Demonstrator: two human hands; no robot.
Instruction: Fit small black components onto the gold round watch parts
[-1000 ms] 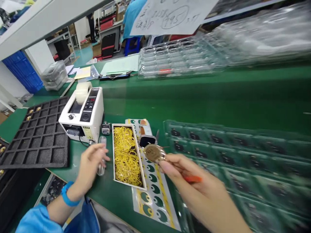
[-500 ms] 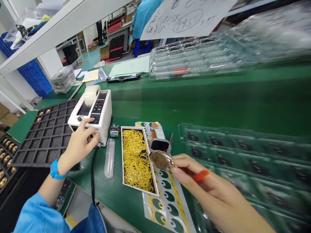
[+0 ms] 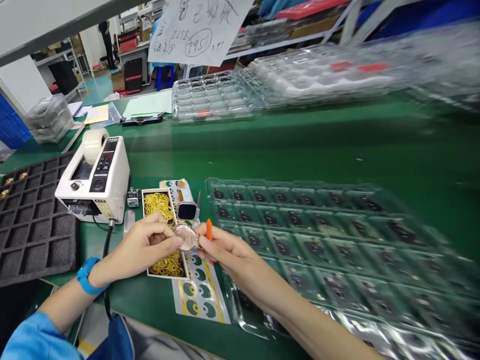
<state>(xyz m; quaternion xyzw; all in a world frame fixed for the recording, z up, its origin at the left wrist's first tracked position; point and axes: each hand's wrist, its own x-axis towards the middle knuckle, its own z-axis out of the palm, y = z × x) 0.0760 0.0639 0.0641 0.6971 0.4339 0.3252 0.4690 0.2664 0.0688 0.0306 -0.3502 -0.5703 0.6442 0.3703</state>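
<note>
Above the box of yellow rings, both hands meet at a round, shiny rose-gold watch case (image 3: 186, 237). My right hand (image 3: 225, 247) is closed on its right edge, and a slim orange object (image 3: 209, 230) of unclear kind sticks up from the same fingers. My left hand (image 3: 152, 245), with a blue band at the wrist, is pinched at the case's left edge. Whether a piece of tape lies in those fingertips I cannot make out. Thin yellow rings (image 3: 168, 266) fill the white-rimmed box (image 3: 187, 272) beneath, partly hidden by my left hand.
A white tape dispenser (image 3: 118, 185) stands left, beside a black foam tray (image 3: 32, 217). A sticker sheet (image 3: 204, 300) and a square-faced watch (image 3: 186, 210) lie near the box. Clear trays of dark parts (image 3: 296, 220) cover the right; more clear trays (image 3: 210, 95) stand behind.
My left hand has left the tape dispenser's button and moved right to the watch case. My right hand has brought the case left over the ring box. The view has swung right.
</note>
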